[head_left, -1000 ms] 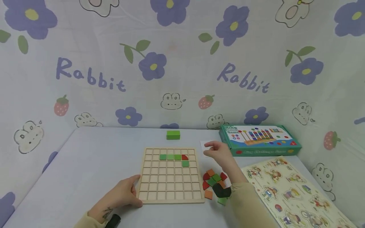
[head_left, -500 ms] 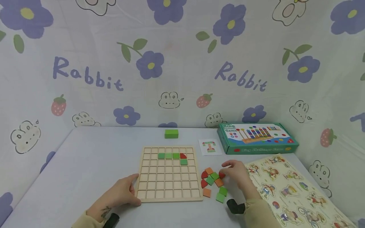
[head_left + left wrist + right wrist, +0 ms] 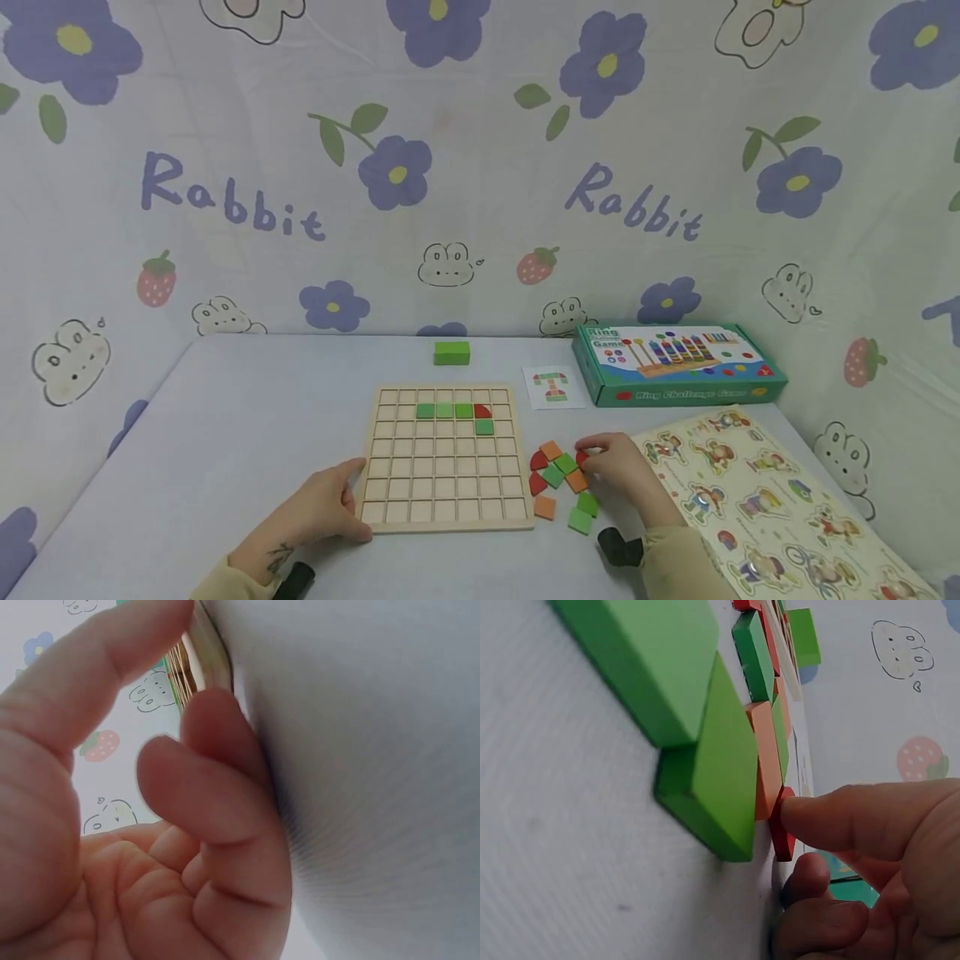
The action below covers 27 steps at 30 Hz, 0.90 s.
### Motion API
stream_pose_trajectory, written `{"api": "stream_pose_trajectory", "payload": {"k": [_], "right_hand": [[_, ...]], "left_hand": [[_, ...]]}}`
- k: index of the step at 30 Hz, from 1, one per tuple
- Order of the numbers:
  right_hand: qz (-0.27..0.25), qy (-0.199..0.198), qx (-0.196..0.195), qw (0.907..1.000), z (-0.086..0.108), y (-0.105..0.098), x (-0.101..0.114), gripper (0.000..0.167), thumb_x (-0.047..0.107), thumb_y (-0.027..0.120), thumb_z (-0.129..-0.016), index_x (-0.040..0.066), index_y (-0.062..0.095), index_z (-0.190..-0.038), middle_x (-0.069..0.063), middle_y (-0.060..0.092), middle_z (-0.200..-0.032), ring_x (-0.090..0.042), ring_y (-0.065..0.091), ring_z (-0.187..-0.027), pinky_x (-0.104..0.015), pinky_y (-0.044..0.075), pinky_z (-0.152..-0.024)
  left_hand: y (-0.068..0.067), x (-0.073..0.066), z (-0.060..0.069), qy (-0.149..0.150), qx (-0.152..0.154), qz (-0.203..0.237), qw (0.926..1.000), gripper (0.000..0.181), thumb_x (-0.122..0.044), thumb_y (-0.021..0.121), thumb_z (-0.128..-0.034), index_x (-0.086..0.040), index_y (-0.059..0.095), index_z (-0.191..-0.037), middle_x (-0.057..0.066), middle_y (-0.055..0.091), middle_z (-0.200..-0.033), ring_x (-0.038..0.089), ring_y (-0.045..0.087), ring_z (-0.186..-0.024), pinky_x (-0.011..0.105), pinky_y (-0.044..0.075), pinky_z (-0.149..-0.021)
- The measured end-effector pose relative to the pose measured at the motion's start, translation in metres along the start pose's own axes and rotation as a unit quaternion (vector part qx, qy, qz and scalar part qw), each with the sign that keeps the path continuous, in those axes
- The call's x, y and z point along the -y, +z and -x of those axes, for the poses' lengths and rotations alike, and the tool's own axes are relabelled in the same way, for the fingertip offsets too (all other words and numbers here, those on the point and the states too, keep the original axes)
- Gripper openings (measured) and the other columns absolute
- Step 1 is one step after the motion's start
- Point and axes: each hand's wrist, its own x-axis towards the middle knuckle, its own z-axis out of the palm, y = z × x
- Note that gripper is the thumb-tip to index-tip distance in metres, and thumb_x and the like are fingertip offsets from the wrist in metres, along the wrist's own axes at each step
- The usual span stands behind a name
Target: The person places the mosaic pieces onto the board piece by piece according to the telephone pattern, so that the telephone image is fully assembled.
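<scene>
My left hand (image 3: 322, 502) holds the wooden grid board (image 3: 447, 527) at its near left corner, the thumb by the front corner and the index finger along the left side. In the left wrist view the other fingers (image 3: 202, 795) are curled beside the board's edge. My right hand (image 3: 621, 468) pinches a red quarter-circle tile (image 3: 783, 832) at the right side of the loose tiles; its thumb (image 3: 817, 817) covers part of that tile. On the board sit several green square tiles (image 3: 445, 411) in a row, a red quarter-circle tile (image 3: 482, 411) and a green square tile (image 3: 484, 427) below it.
Loose green, orange (image 3: 544, 507) and red tiles lie right of the board. Behind them are a pattern card (image 3: 553, 388) and a green game box (image 3: 682, 393). A picture puzzle board (image 3: 765, 500) lies at right, and a green block (image 3: 452, 353) stands at the back.
My right hand has come from over the pattern card down to the loose tiles and taken hold of the red quarter-circle tile. The card is uncovered. My left hand stays at the board.
</scene>
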Motion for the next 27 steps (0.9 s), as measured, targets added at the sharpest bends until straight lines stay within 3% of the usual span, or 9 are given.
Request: {"api": "stream_pose_trajectory", "payload": {"k": [8,14,20,27], "right_hand": [[0.005,-0.001,-0.013,0.9999,-0.001,-0.004,-0.002,0.016,0.004,0.066,-0.076,0.005,0.056,-0.089,-0.009,0.056,-0.088,-0.023,0.047,-0.083,-0.030,0.039,-0.065],[-0.003,-0.012,-0.023,0.9997,-0.002,-0.016,0.012,0.013,0.008,0.066,-0.080,0.004,0.056,-0.086,-0.010,0.056,-0.088,-0.023,0.046,-0.083,-0.030,0.038,-0.064],[-0.044,-0.077,-0.038,0.9954,-0.014,-0.010,0.067,0.013,0.007,0.067,-0.081,0.004,0.057,-0.088,-0.009,0.057,-0.089,-0.023,0.049,-0.083,-0.029,0.041,-0.067],[-0.054,-0.169,-0.013,0.9840,-0.025,0.033,0.140,0.010,0.005,0.065,-0.080,0.006,0.065,-0.090,-0.008,0.063,-0.090,-0.020,0.056,-0.083,-0.032,0.048,-0.072]], "left_hand": [[-0.001,0.002,0.001,0.017,0.007,0.005,0.9998,0.099,-0.010,0.085,-0.0545,0.005,0.034,-0.138,0.003,0.053,-0.061,0.012,0.044,-0.052,0.025,0.034,-0.046],[-0.002,0.003,0.001,0.021,0.006,0.003,0.9998,0.099,-0.010,0.085,-0.0544,0.005,0.034,-0.138,0.003,0.053,-0.062,0.012,0.045,-0.052,0.025,0.034,-0.046],[-0.003,0.003,0.000,0.014,0.005,0.000,0.9999,0.100,-0.010,0.086,-0.0539,0.004,0.034,-0.138,0.003,0.053,-0.061,0.012,0.045,-0.052,0.025,0.034,-0.047],[-0.004,0.005,0.000,0.031,0.011,0.009,0.9994,0.101,-0.010,0.085,-0.0547,0.006,0.033,-0.139,0.003,0.053,-0.061,0.012,0.045,-0.052,0.025,0.034,-0.046]]}}
